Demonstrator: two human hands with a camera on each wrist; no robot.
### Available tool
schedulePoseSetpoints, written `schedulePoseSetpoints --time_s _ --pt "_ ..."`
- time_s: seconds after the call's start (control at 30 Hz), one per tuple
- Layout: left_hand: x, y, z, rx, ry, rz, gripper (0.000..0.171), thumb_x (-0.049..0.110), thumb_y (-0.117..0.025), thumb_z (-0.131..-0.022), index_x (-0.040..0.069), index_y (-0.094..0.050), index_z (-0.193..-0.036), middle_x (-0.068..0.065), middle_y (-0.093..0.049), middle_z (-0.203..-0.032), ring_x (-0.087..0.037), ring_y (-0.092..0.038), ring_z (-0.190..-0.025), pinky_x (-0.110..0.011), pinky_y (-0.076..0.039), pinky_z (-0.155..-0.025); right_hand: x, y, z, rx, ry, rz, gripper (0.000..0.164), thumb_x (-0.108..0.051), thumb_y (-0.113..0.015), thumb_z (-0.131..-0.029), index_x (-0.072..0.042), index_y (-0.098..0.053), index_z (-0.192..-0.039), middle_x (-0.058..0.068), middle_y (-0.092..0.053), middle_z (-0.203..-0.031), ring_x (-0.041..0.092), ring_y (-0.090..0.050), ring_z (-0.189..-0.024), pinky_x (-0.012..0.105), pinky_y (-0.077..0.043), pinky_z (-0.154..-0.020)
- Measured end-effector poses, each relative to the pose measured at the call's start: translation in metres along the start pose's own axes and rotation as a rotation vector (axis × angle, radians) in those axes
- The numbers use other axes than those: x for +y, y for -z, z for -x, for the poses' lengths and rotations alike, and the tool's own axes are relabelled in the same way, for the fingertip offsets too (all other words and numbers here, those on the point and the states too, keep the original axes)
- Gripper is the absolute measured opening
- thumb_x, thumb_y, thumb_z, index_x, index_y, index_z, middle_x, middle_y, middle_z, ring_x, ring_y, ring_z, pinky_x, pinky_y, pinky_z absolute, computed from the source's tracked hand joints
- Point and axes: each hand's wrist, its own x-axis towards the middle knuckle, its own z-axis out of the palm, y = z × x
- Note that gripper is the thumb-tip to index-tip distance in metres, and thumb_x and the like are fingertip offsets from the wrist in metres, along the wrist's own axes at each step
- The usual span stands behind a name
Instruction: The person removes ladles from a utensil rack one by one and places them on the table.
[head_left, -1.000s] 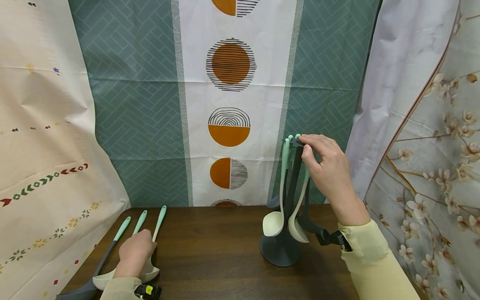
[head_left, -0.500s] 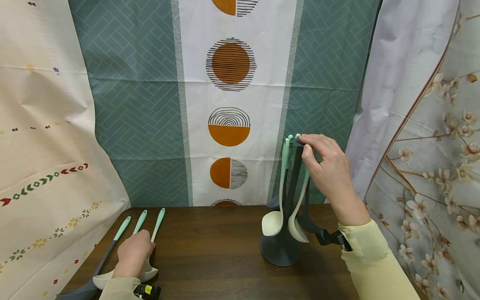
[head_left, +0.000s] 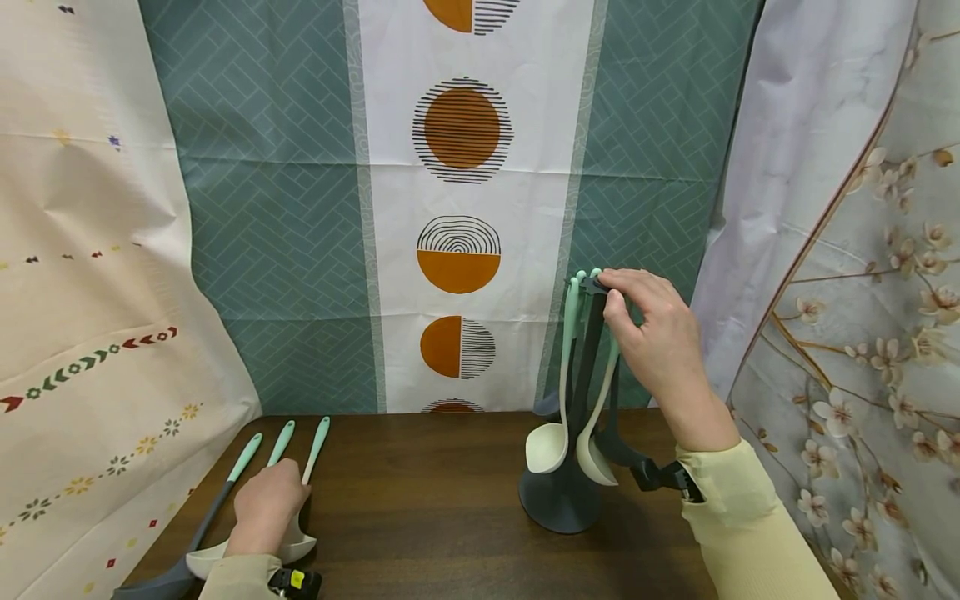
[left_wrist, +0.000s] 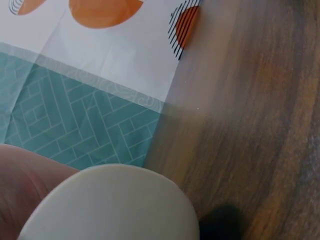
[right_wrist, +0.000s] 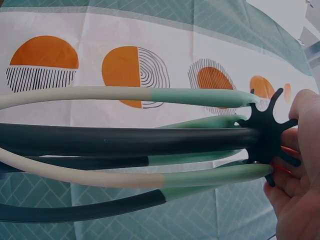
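Note:
In the head view my left hand (head_left: 270, 504) grips the rightmost of the utensils lying on the wooden table, a cream cooking spoon (head_left: 302, 546) with a mint handle. Its rounded head (left_wrist: 117, 207) looms large in the left wrist view; my fingers on it are mostly hidden. At the top of a dark utensil stand (head_left: 558, 504), the thumb and fingers of my right hand (head_left: 660, 337) pinch the hooked crown (right_wrist: 270, 135). From its hooks hang two cream ladles, one on the left (head_left: 546, 448) and one on the right (head_left: 594, 458), plus dark utensils partly hidden behind.
Left of my left hand lie a dark utensil (head_left: 217, 508) with a mint handle and another cream utensil (head_left: 206, 560), partly covered by the hand. Patterned cloths hang behind the table (head_left: 420, 500) and on both sides.
My left hand has shifted slightly left and toward me, and the cream cooking spoon's handle has moved with it. The right hand stays on the stand's crown.

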Motion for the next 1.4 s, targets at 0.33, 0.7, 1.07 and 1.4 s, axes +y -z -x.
schedulePoseSetpoints --time_s 0.33,0.7,1.07,1.4 --pt "0.002 0.002 0.003 0.024 -0.001 0.009 0.028 0.023 -0.074 -0.105 0.007 -0.066 -0.083 -0.010 -0.062 -0.076 -0.029 -0.060 -0.070 -0.048 -0.049 -0.063 0.001 0.002 0.001 -0.010 -0.005 -0.001 0.036 -0.024 -0.054 -0.112 -0.013 -0.079 -0.136 0.005 -0.075 -0.138 0.031 -0.060 -0.138 0.063 -0.048 -0.110" --pt "0.006 0.006 0.004 0.067 -0.018 0.003 0.025 0.023 -0.070 -0.108 -0.002 -0.070 -0.106 -0.012 -0.067 -0.083 -0.031 -0.066 -0.072 -0.051 -0.053 -0.062 -0.001 0.002 0.001 -0.014 -0.002 0.010 0.036 -0.023 -0.055 -0.112 -0.013 -0.079 -0.136 0.004 -0.075 -0.138 0.031 -0.061 -0.137 0.062 -0.049 -0.109" --pt "0.026 0.014 0.011 0.158 -0.105 -0.018 0.035 0.023 -0.069 -0.108 -0.008 -0.068 -0.125 -0.022 -0.074 -0.101 -0.042 -0.072 -0.085 -0.059 -0.056 -0.069 -0.001 0.002 0.000 -0.023 0.006 0.023 0.036 -0.021 -0.053 -0.112 -0.012 -0.079 -0.137 0.005 -0.074 -0.139 0.031 -0.062 -0.138 0.061 -0.052 -0.105" --pt "0.042 0.022 0.020 0.227 -0.162 -0.014 0.031 0.024 -0.068 -0.109 -0.006 -0.070 -0.120 -0.015 -0.073 -0.094 -0.036 -0.070 -0.079 -0.057 -0.056 -0.067 -0.002 0.004 -0.002 -0.040 0.002 0.012 0.037 -0.022 -0.052 -0.112 -0.012 -0.078 -0.137 0.005 -0.073 -0.140 0.031 -0.061 -0.138 0.062 -0.051 -0.106"
